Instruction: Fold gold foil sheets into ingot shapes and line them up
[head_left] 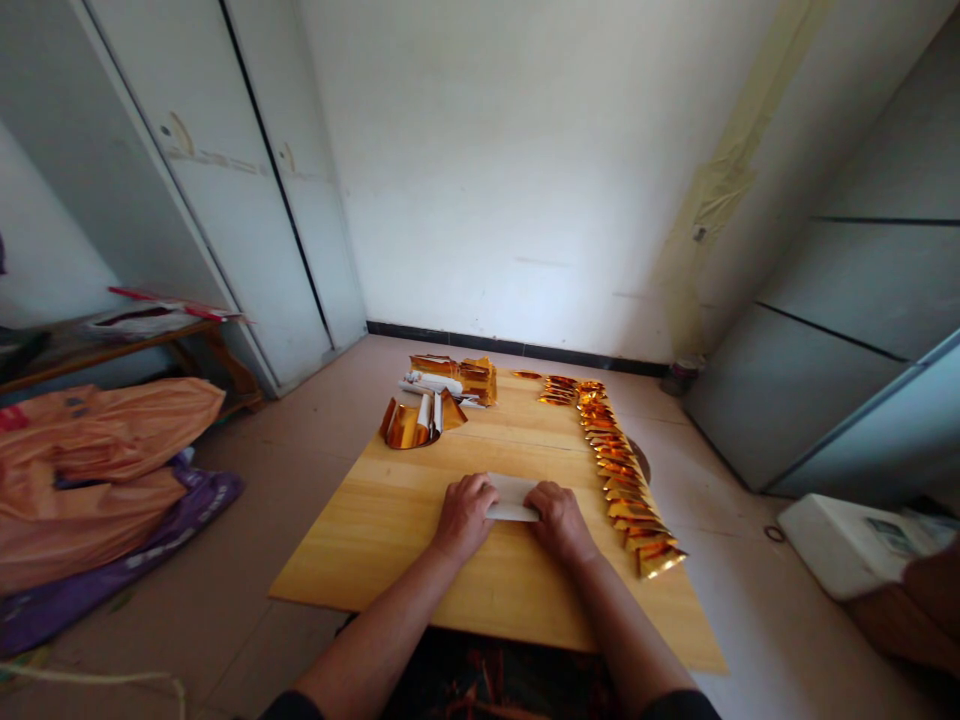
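A white sheet of paper point(513, 498) lies flat near the middle of the wooden table, its pale side up. My left hand point(466, 508) grips its left edge with curled fingers, and my right hand point(556, 515) does the same at the right edge. Down the table's right side runs a row of folded gold foil papers point(621, 480), set close together. Loose gold foil sheets point(411, 425) with white backs curl at the back left. Behind them sits a thicker stack of gold foil sheets point(476, 380).
The wooden table point(360, 550) stands on a tiled floor before a white wall. On the left, orange and purple sacks point(127, 480) lie near a low bench point(202, 345). A white box point(844, 545) rests on the floor at right, by a grey cabinet point(847, 300).
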